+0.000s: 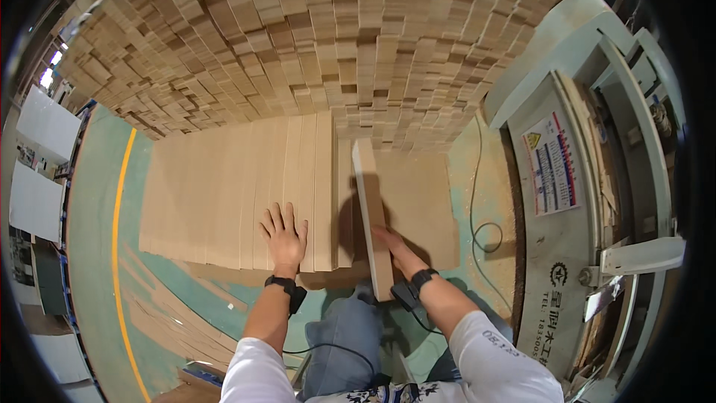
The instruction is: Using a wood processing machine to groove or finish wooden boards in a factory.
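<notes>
My left hand (284, 233) lies flat, fingers spread, on a row of pale wooden boards (239, 194) laid side by side on a low stack. My right hand (390, 242) grips the near end of one long narrow board (369, 209) that stands tilted on its edge, just right of the row. A flat brown sheet (418, 201) lies under and to the right of that board. Both wrists wear black bands with cables.
A tall wall of stacked wooden blocks (335, 37) rises behind the boards. A pale green machine (589, 179) with a warning label stands at the right, with a cable (485, 231) on the sawdust-covered floor. A yellow line (115, 239) runs along the green floor at left.
</notes>
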`<state>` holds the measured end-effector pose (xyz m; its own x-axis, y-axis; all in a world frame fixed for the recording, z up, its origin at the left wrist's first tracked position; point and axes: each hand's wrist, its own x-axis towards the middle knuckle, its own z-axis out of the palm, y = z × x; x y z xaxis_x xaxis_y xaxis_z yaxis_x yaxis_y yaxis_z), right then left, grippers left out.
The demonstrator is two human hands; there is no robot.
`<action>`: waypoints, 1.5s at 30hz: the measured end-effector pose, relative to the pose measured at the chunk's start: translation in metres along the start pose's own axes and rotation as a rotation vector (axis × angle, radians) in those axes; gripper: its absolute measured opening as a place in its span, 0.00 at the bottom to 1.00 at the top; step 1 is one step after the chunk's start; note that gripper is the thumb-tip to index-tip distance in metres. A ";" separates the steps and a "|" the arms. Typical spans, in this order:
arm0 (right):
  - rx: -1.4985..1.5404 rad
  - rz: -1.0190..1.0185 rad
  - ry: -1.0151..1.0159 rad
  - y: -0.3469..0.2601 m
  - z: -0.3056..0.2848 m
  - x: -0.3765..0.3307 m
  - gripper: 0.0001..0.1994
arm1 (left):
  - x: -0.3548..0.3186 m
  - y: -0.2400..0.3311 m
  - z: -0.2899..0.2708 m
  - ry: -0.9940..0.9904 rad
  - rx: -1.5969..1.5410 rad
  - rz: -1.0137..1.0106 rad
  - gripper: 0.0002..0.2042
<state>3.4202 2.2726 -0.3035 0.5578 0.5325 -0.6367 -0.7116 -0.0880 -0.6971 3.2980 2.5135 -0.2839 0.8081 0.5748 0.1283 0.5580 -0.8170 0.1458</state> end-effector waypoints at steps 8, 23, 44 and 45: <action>0.187 -0.153 -0.052 0.023 0.054 0.107 0.29 | 0.004 -0.002 0.000 -0.038 -0.008 -0.004 0.30; -0.522 -0.155 0.038 0.029 0.054 0.168 0.33 | 0.005 0.000 0.002 -0.026 0.027 -0.007 0.30; -0.747 -0.525 1.651 0.095 -0.258 -0.618 0.23 | -0.023 0.131 -0.048 0.074 -0.480 0.429 0.19; -0.739 -0.365 1.831 0.116 -0.268 -0.646 0.24 | -0.042 0.182 -0.061 0.090 -0.498 0.480 0.20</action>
<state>3.0917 1.6931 -0.0612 0.6405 -0.6817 0.3536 -0.4723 -0.7127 -0.5187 3.3540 2.3434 -0.2026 0.9128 0.1750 0.3689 -0.0272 -0.8753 0.4828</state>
